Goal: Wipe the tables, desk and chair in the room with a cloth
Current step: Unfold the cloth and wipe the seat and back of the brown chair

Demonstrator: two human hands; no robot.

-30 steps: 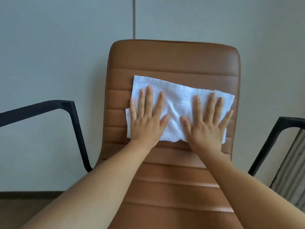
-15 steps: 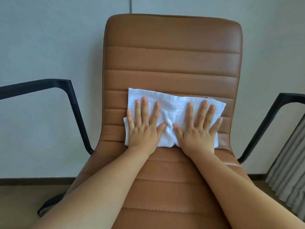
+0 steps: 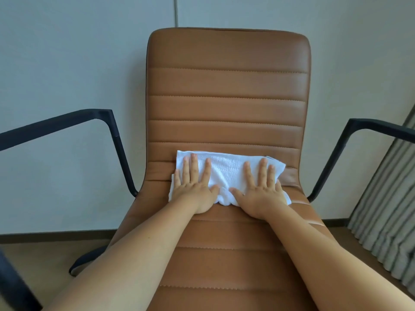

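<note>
A brown leather chair (image 3: 226, 90) with stitched ribs fills the middle of the view. A white cloth (image 3: 226, 170) lies spread across the lowest part of the backrest, where it curves into the seat. My left hand (image 3: 195, 186) presses flat on the cloth's left half, fingers straight and spread. My right hand (image 3: 260, 189) presses flat on its right half in the same way. The cloth bunches a little between my thumbs.
Black armrests stand out on both sides of the chair, the left armrest (image 3: 67, 124) and the right armrest (image 3: 368, 131). A grey wall (image 3: 67, 52) is right behind the chair. A pleated grey curtain (image 3: 386, 212) hangs at the right. A black chair base leg (image 3: 87, 259) shows on the floor.
Both hands have slid the cloth down the backrest, from the upper ribs to the bottom near the seat. The cloth has gathered and become narrower.
</note>
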